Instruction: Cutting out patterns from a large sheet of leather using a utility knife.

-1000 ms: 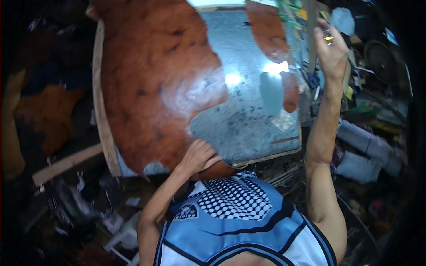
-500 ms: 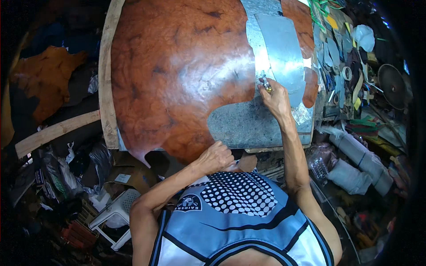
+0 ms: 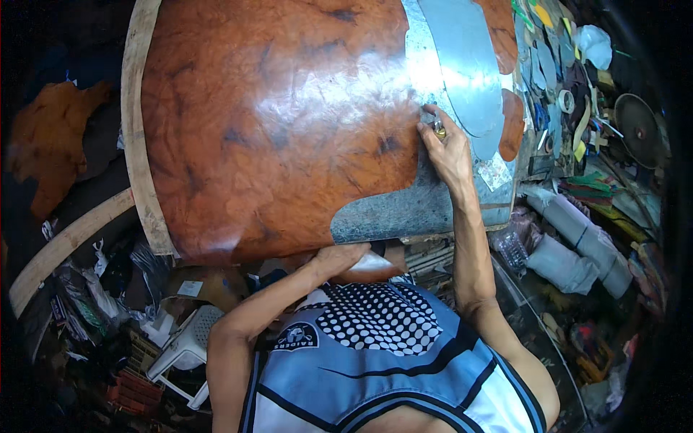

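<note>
A large brown leather hide [image 3: 274, 137], mottled with dark streaks, spreads over the metal-topped table [image 3: 390, 216]. Its near side hangs over the front edge. At that edge my left hand [image 3: 341, 258] is closed on the leather's margin; the fingertips are partly hidden. A piece of brown leather with a pale patch [image 3: 375, 267] shows beside it, against my shirt. My right hand [image 3: 449, 148] is closed round a small silver-and-yellow tool [image 3: 439, 130], whose kind I cannot make out, beside the hide's right edge. A curved grey sheet [image 3: 465, 72] lies just beyond that hand.
A wooden strip [image 3: 141, 130] runs along the table's left side. Grey cut pieces and a tape roll [image 3: 567, 101] crowd the right. Wrapped rolls [image 3: 577, 238] lie at the lower right, and a white plastic stool [image 3: 186, 346] stands at the lower left. Another brown hide [image 3: 54, 137] hangs far left.
The hide has slid toward me across the table, its curved cut-out now closer to the front edge. My left hand keeps its grip there. The right hand stays near the hide's right edge.
</note>
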`<act>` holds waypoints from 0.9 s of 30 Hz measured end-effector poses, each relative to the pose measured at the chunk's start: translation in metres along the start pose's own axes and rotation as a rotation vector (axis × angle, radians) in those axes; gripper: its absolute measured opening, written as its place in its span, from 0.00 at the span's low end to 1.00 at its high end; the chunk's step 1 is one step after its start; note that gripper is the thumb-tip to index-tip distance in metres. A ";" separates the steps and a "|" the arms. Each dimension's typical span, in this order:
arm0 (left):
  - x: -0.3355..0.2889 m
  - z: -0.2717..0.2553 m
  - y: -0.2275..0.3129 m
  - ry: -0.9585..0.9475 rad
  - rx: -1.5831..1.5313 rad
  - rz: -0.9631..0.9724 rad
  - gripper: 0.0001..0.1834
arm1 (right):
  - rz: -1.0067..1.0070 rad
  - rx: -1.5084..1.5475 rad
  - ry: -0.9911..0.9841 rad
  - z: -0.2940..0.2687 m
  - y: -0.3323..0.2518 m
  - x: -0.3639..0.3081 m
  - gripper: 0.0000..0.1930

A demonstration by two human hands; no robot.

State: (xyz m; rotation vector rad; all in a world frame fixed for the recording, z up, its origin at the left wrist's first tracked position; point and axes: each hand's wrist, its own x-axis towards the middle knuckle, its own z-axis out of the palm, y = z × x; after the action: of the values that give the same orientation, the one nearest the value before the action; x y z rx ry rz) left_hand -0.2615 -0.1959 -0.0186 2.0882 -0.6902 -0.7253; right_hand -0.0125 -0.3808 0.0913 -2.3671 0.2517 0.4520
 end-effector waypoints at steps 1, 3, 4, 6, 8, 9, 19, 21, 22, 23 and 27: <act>0.000 -0.002 0.000 -0.016 -0.025 -0.015 0.08 | -0.077 -0.012 0.013 0.002 0.003 0.001 0.21; 0.000 -0.006 0.001 -0.046 -0.068 -0.043 0.09 | -0.158 -0.020 0.033 0.002 0.004 0.002 0.22; 0.000 -0.008 0.003 -0.060 -0.089 -0.056 0.10 | -0.111 -0.031 -0.008 0.000 -0.001 0.000 0.22; 0.001 -0.013 0.009 -0.089 -0.126 -0.077 0.11 | -0.032 0.001 -0.062 0.002 0.000 0.001 0.24; 0.004 -0.018 0.018 -0.123 -0.163 -0.092 0.12 | -0.105 -0.033 -0.009 0.005 0.008 0.004 0.24; 0.005 -0.019 0.024 -0.143 -0.182 -0.100 0.12 | -0.173 -0.069 0.032 0.004 0.010 0.002 0.25; 0.022 -0.042 0.031 -0.295 -0.376 -0.262 0.18 | -0.075 0.041 0.026 -0.024 0.014 0.000 0.25; 0.023 -0.046 0.025 -0.319 -0.425 -0.316 0.20 | -0.091 -0.037 0.099 -0.043 0.017 0.004 0.23; 0.010 -0.025 0.012 -0.266 -0.710 -0.147 0.24 | -0.087 -0.065 0.126 -0.047 0.015 0.008 0.22; 0.014 -0.061 0.040 -0.324 -0.730 -0.160 0.22 | -0.062 -0.100 0.170 -0.056 0.024 0.010 0.21; 0.029 -0.148 0.061 0.265 -0.571 -0.114 0.23 | -0.216 -0.358 0.356 -0.079 0.065 0.038 0.21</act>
State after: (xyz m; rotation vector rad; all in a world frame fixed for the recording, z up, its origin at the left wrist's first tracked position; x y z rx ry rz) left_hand -0.1522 -0.1725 0.0998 1.6569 -0.1829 -0.6034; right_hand 0.0227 -0.4841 0.0911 -2.7816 0.0765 -0.0367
